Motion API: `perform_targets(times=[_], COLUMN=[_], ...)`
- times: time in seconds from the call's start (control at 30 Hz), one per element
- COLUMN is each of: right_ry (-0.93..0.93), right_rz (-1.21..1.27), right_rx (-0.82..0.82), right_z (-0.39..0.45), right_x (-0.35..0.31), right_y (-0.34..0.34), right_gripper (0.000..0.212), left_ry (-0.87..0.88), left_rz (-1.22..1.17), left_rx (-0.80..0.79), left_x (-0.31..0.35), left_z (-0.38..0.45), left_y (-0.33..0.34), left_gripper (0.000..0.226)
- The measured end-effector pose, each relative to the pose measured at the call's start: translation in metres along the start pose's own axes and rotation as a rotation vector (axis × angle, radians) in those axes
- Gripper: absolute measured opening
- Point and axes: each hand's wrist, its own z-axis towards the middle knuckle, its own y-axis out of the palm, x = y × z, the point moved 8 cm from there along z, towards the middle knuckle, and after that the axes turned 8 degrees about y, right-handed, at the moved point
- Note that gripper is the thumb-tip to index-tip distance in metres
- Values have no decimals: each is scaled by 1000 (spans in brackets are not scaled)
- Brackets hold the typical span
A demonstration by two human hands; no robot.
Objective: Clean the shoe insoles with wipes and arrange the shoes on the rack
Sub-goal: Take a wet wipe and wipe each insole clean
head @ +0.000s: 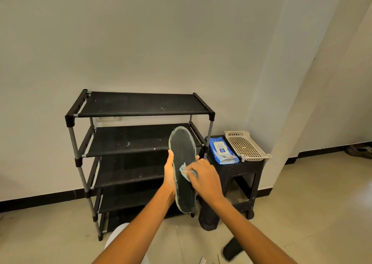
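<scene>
A dark insole [183, 151] with a pale worn edge stands upright in front of me, toe end up. My left hand [169, 173] grips it around its middle from the left side. My right hand [203, 177] presses a crumpled light blue wipe [184, 171] against the insole's face. Behind them stands a black shoe rack [141, 110] with several bare fabric shelves. A black shoe [208, 217] stands on the floor by the rack's right leg, partly hidden by my right arm.
A dark wicker stool [239, 175] right of the rack carries a blue pack of wipes [222, 150] and a cream perforated tray [246, 145]. Another dark insole or shoe [232, 248] lies on the tiled floor at lower right. A white wall corner juts out on the right.
</scene>
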Motion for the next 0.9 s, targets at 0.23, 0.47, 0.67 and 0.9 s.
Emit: perform_targets(times=[0.23,0.47,0.67,0.9], right_ry=[44,256,-152,88], right_rz=[25,195,12,-46], right_rx=[20,132,54,128], right_z=[20,44,11,27], right_x=[-13,14,-28,7], right_y=[-9,-21,-16,-27], right_gripper=[16,22,19,20], left_ry=[36,36,-22,-25], left_rz=[34,84,-11,96], left_rx=[-16,-29,-2,11], left_x=[10,13,18,12], left_z=[10,9,14,2], left_y=[10,29,22,28], left_gripper=[68,68,85,75])
